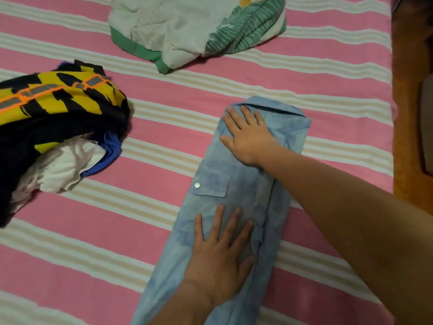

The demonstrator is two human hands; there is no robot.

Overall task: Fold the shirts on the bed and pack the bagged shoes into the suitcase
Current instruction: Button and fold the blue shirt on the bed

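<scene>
A light blue button shirt (236, 184) lies on the bed folded lengthwise into a long narrow strip, collar at the far end, a chest pocket with a silver snap facing up. My right hand (248, 134) lies flat on the collar end with fingers spread. My left hand (220, 256) presses flat on the lower half of the strip, fingers straight. No shoes or suitcase are in view.
The bed (164, 127) has a pink sheet with white and beige stripes. A heap of clothes (54, 127), yellow-black, white and blue, sits at the left. A pale quilt with green leaf print (187, 31) lies at the far side. The bed's right edge meets a brown floor (410, 113).
</scene>
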